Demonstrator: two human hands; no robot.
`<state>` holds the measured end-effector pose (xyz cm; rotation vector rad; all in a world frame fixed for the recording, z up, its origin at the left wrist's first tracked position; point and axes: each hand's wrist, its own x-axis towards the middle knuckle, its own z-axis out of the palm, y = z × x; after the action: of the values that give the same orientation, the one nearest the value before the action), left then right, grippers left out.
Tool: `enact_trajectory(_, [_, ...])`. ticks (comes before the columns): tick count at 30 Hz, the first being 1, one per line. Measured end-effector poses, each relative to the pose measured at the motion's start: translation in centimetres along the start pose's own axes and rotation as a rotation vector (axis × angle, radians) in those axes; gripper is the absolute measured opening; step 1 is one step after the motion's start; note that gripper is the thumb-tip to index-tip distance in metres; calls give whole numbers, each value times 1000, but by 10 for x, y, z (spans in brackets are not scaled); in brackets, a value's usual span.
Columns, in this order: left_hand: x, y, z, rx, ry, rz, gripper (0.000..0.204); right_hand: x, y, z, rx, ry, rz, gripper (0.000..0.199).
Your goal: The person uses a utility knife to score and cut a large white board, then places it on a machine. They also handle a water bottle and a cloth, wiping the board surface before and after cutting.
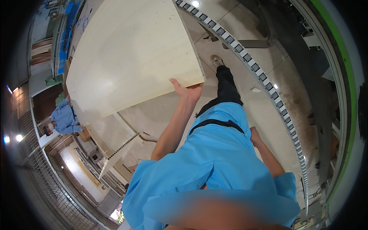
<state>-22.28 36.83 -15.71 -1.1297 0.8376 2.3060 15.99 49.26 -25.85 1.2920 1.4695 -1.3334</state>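
A large pale wooden board (134, 50) spans the upper left and reaches out of view at the top. Its near right corner rests in my left hand (188, 92), thumb on the upper face and the other fingers curled beneath, hidden by the board. My right hand (254, 136) hangs low beside my right hip, apart from the board. Part of it is behind my blue shirt, and its fingers are too hidden to read.
A person in a blue shirt (64, 118) is by the board's left edge. A long roller track (247, 57) curves along my right, beside dark machinery (306, 88). A small white scrap (256, 90) lies on the tiled floor. Mesh fencing (50, 176) stands at lower left.
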Motion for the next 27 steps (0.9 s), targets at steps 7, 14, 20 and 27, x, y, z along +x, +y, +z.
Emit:
enact_trajectory(7, [-6,0,6,3,19,-9,79,-1,-9,-20,158,-258,-10,44])
enact_trajectory(14, [-6,0,7,-30,52,-3,76,-21,-93,-52,-760,-47,-430,38])
enact_trajectory(20, [-7,0,9,-8,62,33,77,-39,-294,-105,-409,-30,-1098,24])
enact_trajectory(27, [-17,4,25,-3,206,-5,81,-34,-527,-121,-167,150,-1419,25])
